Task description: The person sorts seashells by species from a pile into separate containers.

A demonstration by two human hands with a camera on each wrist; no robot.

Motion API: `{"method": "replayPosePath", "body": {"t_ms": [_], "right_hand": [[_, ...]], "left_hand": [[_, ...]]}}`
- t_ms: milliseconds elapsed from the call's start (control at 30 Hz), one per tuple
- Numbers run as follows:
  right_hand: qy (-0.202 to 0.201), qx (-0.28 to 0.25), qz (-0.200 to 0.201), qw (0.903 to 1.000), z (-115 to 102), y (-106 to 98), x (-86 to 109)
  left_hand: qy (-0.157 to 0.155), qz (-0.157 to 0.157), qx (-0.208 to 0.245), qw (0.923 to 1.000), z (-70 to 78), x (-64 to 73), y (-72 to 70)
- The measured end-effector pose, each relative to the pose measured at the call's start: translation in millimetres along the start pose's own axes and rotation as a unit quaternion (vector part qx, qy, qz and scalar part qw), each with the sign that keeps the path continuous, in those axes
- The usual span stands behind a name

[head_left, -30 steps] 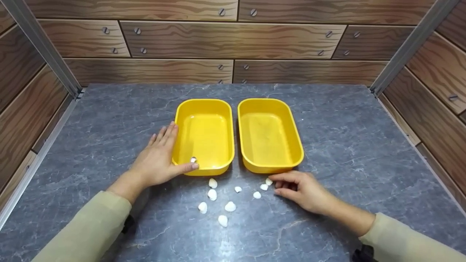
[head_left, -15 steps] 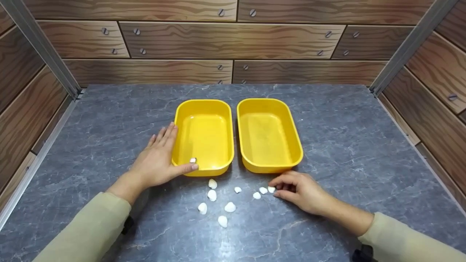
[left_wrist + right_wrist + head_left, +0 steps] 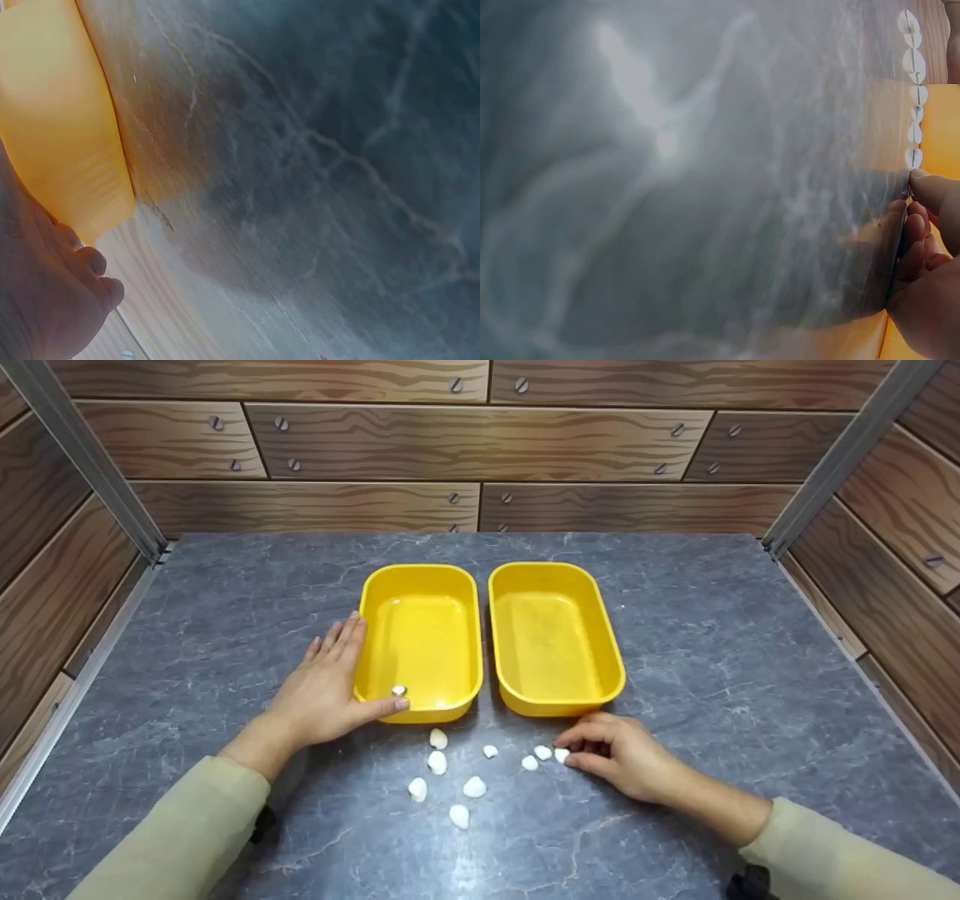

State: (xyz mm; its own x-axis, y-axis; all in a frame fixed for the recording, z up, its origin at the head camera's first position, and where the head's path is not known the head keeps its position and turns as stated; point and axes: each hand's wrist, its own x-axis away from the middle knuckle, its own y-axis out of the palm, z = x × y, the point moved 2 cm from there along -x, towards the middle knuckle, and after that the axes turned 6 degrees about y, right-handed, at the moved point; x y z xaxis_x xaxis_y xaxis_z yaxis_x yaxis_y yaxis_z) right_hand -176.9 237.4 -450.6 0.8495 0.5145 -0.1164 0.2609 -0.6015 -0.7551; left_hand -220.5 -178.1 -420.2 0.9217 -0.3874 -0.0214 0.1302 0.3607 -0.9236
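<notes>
My left hand (image 3: 322, 690) rests along the near left side of the left yellow tub (image 3: 420, 660), its fingers straight against the wall and its thumb across the front rim. A small white, shiny thing (image 3: 399, 690) shows inside that tub near the thumb; its kind is unclear. My right hand (image 3: 626, 757), fingers curled, pinches a small white seashell (image 3: 562, 754) at the table just in front of the right yellow tub (image 3: 559, 705). Two more seashells lie close by, one (image 3: 542, 752) beside the other (image 3: 529, 763). In the right wrist view, the thumb tip touches the nearest seashell (image 3: 913, 157).
Several other white seashells lie loose on the grey marbled table (image 3: 300, 847), including a small one (image 3: 490, 751) between the hands and a larger one (image 3: 460, 816) nearest the person. Wood-patterned walls (image 3: 480, 442) enclose the back and sides. A narrow gap separates the tubs.
The seashell at my right fingertips has shifted toward the person and slightly right, away from the right tub. The right thumb and fingers moved a little closer together. My left hand stays put.
</notes>
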Motion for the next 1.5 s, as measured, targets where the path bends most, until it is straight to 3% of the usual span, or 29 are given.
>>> {"method": "replayPosePath", "body": {"t_ms": [433,1500], "right_hand": [[0.010,-0.025,-0.008,0.9996,0.6,0.9,-0.1],[-0.033,-0.055,-0.004,0.9979,-4.8,-11.6,3.1]], "left_hand": [[0.006,0.011,-0.001,0.9999,-1.2,-0.3,0.0],[0.009,0.004,-0.021,0.9997,0.1,-1.5,-0.3]]}}
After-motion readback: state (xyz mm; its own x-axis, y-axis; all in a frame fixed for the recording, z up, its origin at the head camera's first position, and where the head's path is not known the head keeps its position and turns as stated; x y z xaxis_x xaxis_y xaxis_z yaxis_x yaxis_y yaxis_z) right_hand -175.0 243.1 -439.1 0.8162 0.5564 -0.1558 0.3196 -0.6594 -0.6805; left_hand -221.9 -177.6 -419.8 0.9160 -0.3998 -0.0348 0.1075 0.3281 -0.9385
